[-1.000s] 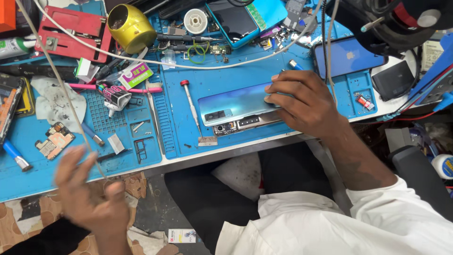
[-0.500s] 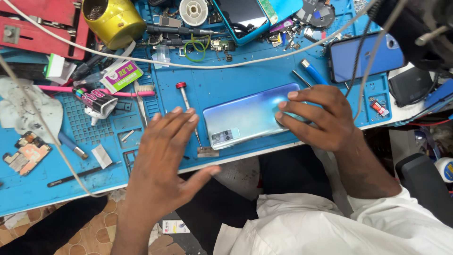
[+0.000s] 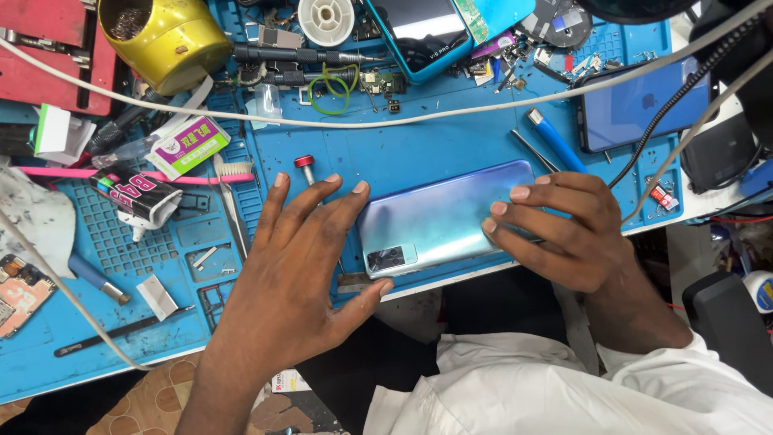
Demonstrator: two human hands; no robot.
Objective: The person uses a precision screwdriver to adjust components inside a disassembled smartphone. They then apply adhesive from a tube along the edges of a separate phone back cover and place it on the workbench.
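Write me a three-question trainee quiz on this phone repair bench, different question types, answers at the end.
1. True or false: the right hand rests its fingers on the iridescent blue-violet phone lying back-up on the blue silicone work mat.
2. Which lies just beyond the left hand fingertips? A) red-capped screwdriver B) yellow round tin C) white cable
3. Fill in: the phone's camera block sits at the end nearer the ____ hand.

Key: 1 true; 2 A; 3 left.
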